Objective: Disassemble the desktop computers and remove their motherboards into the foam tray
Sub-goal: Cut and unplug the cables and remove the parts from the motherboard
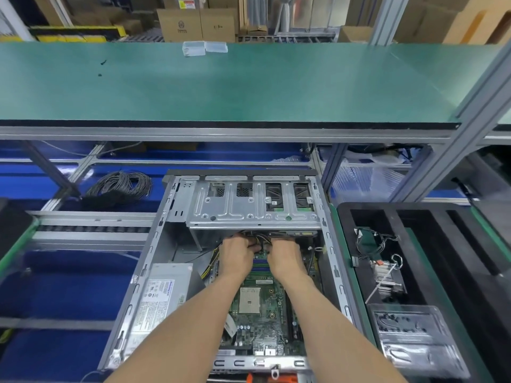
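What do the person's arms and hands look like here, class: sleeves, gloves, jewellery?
Both forearms are bare to the frame's bottom edge, with no sleeves visible. The left hand and right hand wear no gloves. No watch, wristband or ring shows.

Your blue work surface carries the open computer case in the middle. A coil of grey cable lies far left of it. The black foam tray sits just right of the case.
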Demonstrator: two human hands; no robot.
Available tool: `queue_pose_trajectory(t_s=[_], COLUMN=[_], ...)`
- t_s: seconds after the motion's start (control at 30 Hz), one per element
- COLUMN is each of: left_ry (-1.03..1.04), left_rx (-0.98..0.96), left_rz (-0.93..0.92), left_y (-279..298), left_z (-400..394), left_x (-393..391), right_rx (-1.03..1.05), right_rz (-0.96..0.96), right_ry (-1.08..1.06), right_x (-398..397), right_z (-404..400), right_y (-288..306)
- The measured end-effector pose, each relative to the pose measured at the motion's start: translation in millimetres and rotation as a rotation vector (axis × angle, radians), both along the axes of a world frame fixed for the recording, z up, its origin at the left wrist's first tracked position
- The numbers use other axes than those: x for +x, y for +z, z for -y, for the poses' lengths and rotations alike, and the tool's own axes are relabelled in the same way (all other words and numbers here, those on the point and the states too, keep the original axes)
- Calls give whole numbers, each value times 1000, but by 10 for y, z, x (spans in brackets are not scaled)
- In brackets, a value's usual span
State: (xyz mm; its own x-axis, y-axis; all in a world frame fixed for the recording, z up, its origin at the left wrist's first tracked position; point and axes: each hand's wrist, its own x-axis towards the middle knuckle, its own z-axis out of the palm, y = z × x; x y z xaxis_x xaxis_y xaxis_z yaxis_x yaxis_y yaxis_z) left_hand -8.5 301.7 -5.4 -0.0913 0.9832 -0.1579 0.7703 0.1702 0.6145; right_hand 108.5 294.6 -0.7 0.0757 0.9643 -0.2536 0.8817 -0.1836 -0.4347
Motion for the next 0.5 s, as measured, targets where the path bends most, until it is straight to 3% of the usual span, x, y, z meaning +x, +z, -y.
queue_pose_trajectory(t_s=[0.33,0.5], left_ry=[57,-23], left_rx=[36,43], left_rz=[-76,-172], left_y=[7,4], left_z=[51,22], left_x=[41,49], right_rx=[-1,-16], right_rz=[6,-15], right_ry=[-8,-6], right_x=[-11,2], right_z=[28,28], right_y=[36,59])
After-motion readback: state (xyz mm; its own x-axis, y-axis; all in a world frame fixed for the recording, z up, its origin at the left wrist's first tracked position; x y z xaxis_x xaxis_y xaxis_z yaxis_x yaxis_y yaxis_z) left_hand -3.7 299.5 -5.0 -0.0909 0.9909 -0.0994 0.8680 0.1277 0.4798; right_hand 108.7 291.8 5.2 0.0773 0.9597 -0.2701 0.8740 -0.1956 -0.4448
